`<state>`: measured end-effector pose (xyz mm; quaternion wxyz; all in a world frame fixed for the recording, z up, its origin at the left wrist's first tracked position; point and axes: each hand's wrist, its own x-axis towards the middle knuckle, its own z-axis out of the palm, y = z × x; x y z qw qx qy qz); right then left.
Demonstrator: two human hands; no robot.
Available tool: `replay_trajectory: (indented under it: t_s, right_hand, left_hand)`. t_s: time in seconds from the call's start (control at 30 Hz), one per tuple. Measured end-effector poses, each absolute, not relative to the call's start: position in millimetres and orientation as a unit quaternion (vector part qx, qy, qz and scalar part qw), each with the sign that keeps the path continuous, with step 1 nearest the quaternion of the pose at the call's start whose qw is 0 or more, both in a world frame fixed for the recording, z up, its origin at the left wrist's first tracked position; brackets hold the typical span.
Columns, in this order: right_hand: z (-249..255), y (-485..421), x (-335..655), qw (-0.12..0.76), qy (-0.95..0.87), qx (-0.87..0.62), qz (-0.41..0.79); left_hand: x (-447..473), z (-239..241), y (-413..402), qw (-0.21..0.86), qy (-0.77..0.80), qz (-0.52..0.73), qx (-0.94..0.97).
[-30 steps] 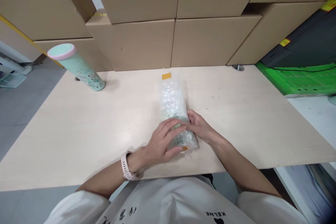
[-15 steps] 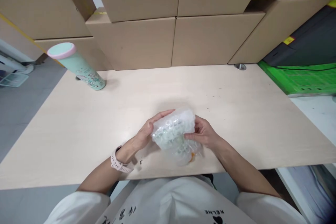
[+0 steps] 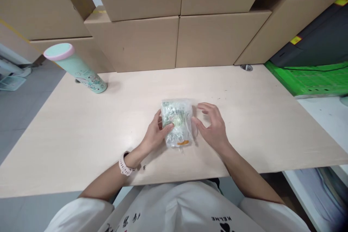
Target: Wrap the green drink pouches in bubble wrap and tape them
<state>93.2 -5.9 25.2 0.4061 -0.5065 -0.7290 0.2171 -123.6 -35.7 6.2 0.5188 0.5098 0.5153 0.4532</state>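
Observation:
A bubble-wrapped package (image 3: 178, 116) with green print and an orange patch showing through the clear wrap is in front of me, near the middle of the table. My left hand (image 3: 157, 132) grips its left side, thumb on top and fingers at the edge and beneath. Just to the right of the package, my right hand (image 3: 213, 125) is held with fingers apart and curved. Its thumb tip is close to the loose edge of the wrap; whether it touches I cannot tell. What lies inside the wrap is blurred by the bubbles.
A mint-green tumbler (image 3: 78, 70) with a pink-rimmed lid stands at the table's back left. Stacked cardboard boxes (image 3: 136, 45) wall off the back edge. On the right sits a green plastic crate (image 3: 312, 79) under a dark case (image 3: 312, 40). The wooden table (image 3: 81, 134) carries small dark specks.
The package has turned from slanted to nearly straight, its printed face up, and moved slightly away from me. My left thumb is now on top of it. My right hand has let go and opened.

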Motion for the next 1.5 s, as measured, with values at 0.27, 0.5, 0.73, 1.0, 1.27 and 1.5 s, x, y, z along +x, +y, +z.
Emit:
replay_trajectory:
  t_s: [0.27,0.5,0.73,1.0,1.27,1.5]
  right_hand:
    - [9,-8,85,0.169,-0.891,-0.394,0.148]
    - [2,-6,87,0.119,-0.901,-0.381,0.168]
    - [3,-7,81,0.122,-0.894,-0.389,0.185]
    - [11,3,88,0.373,-0.735,-0.505,0.257]
    - [14,0,91,0.392,-0.686,-0.462,0.403]
    - [14,-2,87,0.426,-0.669,-0.436,0.425]
  left_hand:
    - [-125,4,-43,0.013,0.495,0.284,0.821]
    - [-121,-6,-43,0.026,0.483,0.2,0.852]
    - [-119,-10,-41,0.04,0.488,0.215,0.845]
    - [-132,9,-36,0.156,0.584,0.372,0.704]
    - [-137,14,-33,0.339,0.544,0.445,0.625]
    - [-126,11,-41,0.389,0.472,0.515,0.601]
